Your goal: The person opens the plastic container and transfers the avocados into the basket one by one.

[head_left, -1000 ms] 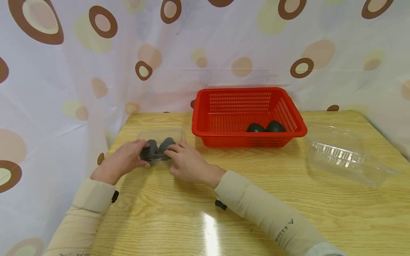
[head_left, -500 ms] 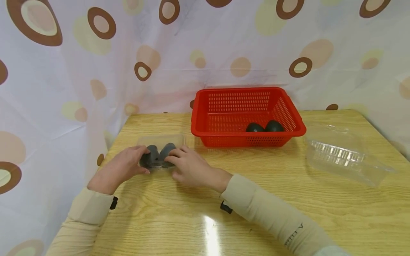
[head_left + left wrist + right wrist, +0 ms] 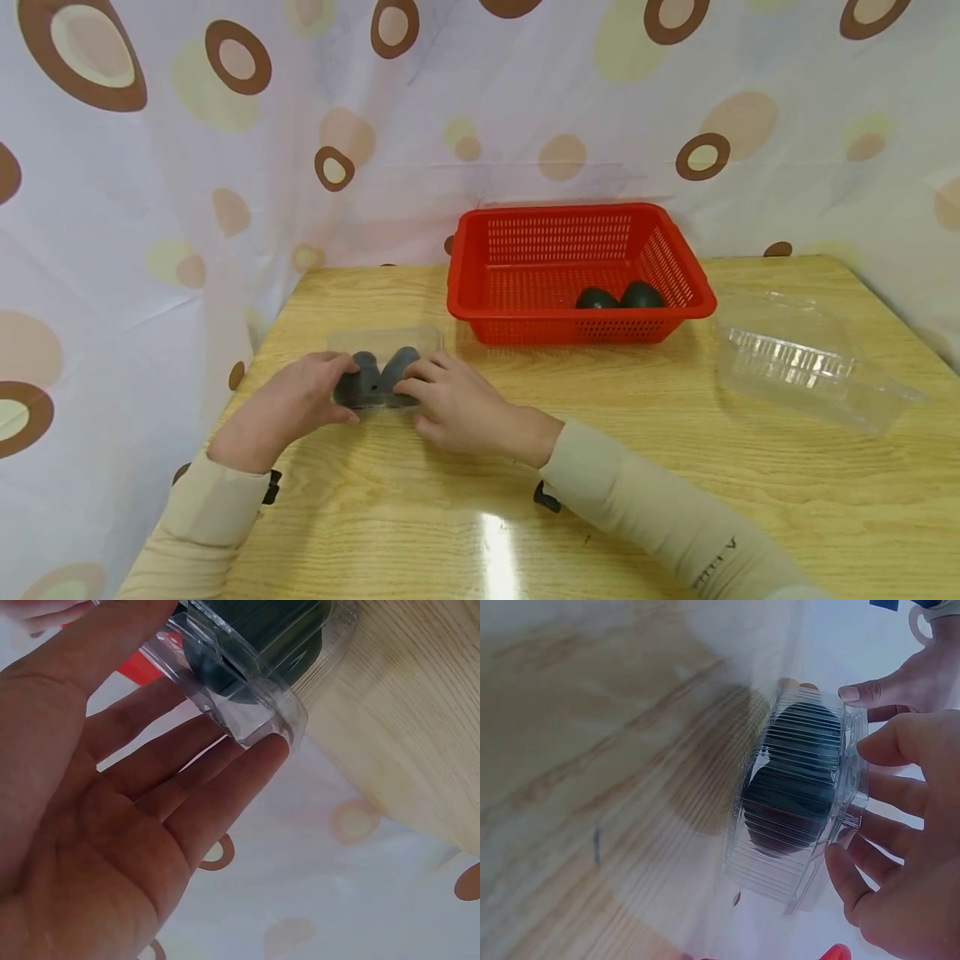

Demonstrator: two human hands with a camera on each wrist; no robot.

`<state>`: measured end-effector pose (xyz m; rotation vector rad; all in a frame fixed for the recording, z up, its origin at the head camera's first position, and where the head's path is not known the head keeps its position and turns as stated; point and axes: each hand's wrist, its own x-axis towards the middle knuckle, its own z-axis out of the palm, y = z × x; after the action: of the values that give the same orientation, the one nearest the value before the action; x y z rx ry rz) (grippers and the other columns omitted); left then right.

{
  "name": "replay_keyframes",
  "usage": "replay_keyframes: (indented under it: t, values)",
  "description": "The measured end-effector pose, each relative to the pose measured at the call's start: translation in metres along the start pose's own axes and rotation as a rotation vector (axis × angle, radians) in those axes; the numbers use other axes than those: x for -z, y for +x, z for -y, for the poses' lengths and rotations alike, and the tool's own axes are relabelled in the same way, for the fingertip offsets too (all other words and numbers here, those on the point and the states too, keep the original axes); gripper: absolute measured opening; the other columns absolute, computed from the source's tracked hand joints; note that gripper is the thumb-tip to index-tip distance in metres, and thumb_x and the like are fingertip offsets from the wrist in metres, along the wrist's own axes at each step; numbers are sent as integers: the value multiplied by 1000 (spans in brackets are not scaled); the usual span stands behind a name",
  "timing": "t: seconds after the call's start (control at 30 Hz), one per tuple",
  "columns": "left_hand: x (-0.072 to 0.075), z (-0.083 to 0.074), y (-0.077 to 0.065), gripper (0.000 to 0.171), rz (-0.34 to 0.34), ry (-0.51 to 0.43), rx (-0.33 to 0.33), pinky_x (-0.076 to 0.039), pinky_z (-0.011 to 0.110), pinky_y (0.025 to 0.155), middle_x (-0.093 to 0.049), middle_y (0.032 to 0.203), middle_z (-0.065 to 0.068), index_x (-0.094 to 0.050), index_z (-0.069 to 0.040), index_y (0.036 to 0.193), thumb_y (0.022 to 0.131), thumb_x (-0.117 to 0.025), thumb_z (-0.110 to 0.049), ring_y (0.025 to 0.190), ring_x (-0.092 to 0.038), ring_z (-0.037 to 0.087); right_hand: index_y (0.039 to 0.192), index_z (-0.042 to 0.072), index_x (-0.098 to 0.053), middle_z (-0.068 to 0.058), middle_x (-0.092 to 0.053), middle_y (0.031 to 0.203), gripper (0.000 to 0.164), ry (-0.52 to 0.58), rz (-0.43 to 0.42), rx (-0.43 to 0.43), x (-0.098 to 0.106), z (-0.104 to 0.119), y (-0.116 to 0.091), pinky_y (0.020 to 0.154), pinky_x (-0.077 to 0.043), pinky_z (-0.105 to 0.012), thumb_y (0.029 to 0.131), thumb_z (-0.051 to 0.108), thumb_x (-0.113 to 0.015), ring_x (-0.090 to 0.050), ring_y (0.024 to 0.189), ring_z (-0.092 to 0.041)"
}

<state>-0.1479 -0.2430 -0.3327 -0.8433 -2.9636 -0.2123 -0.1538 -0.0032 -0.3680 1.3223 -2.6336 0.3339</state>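
Note:
In the head view, a clear plastic clamshell container (image 3: 386, 340) stands near the table's left edge. Two dark green, avocado-like fruits lie inside, a left fruit (image 3: 366, 371) and a right fruit (image 3: 397, 367). My left hand (image 3: 300, 400) grips the container's left end between thumb and fingers. At the right end my right hand (image 3: 465, 408) pinches the rim. The right wrist view shows the ribbed clear wall (image 3: 761, 877) and several fingertips on the rim. Whether the lid is fastened I cannot tell. The left wrist view has the fingers under one container corner (image 3: 277, 724).
A red perforated basket (image 3: 581, 314) sits at the back of the table, with two more dark fruits (image 3: 641, 295) in its right part. Another clear clamshell container (image 3: 795, 358) lies open at the right. A patterned curtain (image 3: 420, 108) hangs behind the table.
Both hands have drawn the container a short way towards me and slightly to the right, keeping their hold. The basket and the other container stay where they were.

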Motion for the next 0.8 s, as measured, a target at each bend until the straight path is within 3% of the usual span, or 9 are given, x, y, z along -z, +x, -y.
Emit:
replay_keyframes:
  t: [0.3, 0.57, 0.8]
  values:
    - [0, -18, -2, 49, 34, 36, 41, -57, 37, 76, -70, 107, 12, -68, -5, 104, 73, -87, -37, 89, -67, 24, 123, 17, -67, -1, -62, 124, 32, 29, -24, 10, 3, 1, -19, 99, -47, -34, 91, 17, -63, -54, 111, -21]
    - [-3, -28, -2, 44, 9, 58, 10, -56, 32, 71, -69, 95, 6, -67, -8, 98, 72, -88, -38, 82, -65, 18, 119, 17, -68, 1, -62, 120, 31, 33, -60, 27, 5, -1, -30, 96, -48, -33, 89, 16, -65, -55, 108, -19]
    - [-2, -40, 5, 41, 63, 89, -35, -56, 30, 71, -70, 98, 4, -69, -9, 101, 74, -87, -34, 86, -67, 19, 116, 16, -69, 0, -62, 118, 31, 69, -81, 31, 8, -8, -43, 98, -47, -33, 86, 11, -65, -54, 109, -20]
